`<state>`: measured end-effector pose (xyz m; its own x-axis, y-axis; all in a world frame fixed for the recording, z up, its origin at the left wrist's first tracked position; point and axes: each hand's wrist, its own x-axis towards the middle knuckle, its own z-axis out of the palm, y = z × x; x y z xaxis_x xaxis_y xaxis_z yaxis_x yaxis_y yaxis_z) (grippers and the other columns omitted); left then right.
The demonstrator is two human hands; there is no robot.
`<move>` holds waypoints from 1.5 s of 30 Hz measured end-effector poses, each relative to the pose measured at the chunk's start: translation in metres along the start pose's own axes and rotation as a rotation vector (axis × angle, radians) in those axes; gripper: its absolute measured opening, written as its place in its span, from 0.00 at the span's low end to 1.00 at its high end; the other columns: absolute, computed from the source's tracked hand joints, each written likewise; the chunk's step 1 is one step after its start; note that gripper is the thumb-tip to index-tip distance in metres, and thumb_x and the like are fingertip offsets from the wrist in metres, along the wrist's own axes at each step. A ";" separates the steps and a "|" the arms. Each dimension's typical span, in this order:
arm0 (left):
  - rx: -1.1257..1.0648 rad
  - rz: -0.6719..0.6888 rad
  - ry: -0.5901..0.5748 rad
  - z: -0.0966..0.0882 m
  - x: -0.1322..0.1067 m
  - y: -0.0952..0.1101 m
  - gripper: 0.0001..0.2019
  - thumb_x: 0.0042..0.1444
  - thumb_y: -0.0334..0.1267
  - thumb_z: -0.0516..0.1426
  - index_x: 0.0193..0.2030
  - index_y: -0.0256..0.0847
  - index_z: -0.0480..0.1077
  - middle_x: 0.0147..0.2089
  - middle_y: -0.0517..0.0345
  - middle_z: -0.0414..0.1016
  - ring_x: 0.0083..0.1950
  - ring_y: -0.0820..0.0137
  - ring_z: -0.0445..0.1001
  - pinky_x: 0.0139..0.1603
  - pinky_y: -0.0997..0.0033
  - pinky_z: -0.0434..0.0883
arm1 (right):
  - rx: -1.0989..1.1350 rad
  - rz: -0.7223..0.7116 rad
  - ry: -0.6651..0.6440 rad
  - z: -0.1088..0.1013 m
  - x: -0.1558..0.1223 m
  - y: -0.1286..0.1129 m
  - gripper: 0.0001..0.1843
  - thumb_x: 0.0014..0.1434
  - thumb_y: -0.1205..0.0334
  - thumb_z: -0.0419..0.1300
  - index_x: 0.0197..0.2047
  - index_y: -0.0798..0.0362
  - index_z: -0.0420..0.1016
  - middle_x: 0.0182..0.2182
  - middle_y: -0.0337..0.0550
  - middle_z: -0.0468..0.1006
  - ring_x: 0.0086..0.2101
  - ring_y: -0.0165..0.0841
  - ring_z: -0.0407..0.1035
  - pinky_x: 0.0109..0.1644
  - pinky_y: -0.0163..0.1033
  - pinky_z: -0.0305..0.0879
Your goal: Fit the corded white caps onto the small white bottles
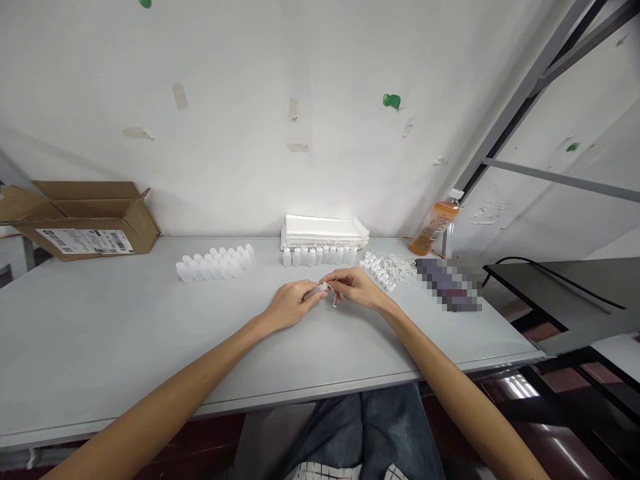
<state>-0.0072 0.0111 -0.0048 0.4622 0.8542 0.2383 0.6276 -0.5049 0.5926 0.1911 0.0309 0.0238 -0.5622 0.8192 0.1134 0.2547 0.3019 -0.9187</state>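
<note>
My left hand [291, 304] is closed around a small translucent plastic bottle [313, 293], held on its side just above the table. At the bottle's neck end, the fingers of my right hand [354, 287] pinch a small white cap [324, 286], from which a thin white cord [334, 299] dangles. Fingertips partly cover both the cap and the neck. Behind my hands stands a row of small capped bottles [319, 256]. Right of my right hand lie several loose white caps [379, 270] beside a tangle of white cords [400, 269].
Several translucent bottles [215, 264] stand grouped at left on the grey table [125, 333]. An open cardboard box [100, 230] sits at the far left. White flat packs [325, 231] are stacked against the wall. An orange drink bottle [436, 223] and a blurred dark item [447, 285] are at right.
</note>
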 end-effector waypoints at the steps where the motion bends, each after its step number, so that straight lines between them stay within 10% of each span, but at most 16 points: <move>1: -0.006 -0.006 0.006 0.000 0.000 0.000 0.23 0.63 0.53 0.45 0.31 0.41 0.72 0.26 0.61 0.67 0.28 0.72 0.62 0.31 0.71 0.59 | 0.002 0.003 0.001 0.000 0.000 0.000 0.14 0.58 0.58 0.55 0.40 0.56 0.79 0.27 0.41 0.76 0.22 0.27 0.67 0.26 0.33 0.60; 25: -0.262 -0.155 0.089 -0.003 -0.001 -0.006 0.26 0.63 0.53 0.40 0.33 0.39 0.73 0.29 0.57 0.74 0.33 0.67 0.70 0.34 0.70 0.66 | -0.024 -0.011 0.100 0.013 0.002 0.007 0.22 0.57 0.53 0.60 0.52 0.54 0.74 0.34 0.45 0.78 0.23 0.27 0.69 0.22 0.31 0.62; 45: 0.070 -0.123 0.136 -0.006 -0.009 0.014 0.18 0.65 0.41 0.39 0.28 0.41 0.61 0.28 0.60 0.70 0.30 0.69 0.67 0.32 0.70 0.57 | 0.251 -0.069 0.038 0.020 0.001 0.007 0.19 0.55 0.52 0.64 0.45 0.57 0.80 0.35 0.48 0.80 0.33 0.36 0.76 0.38 0.42 0.73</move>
<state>-0.0067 -0.0030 0.0060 0.2932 0.9164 0.2725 0.7185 -0.3993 0.5694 0.1767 0.0245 0.0101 -0.5405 0.8200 0.1883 0.0115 0.2310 -0.9729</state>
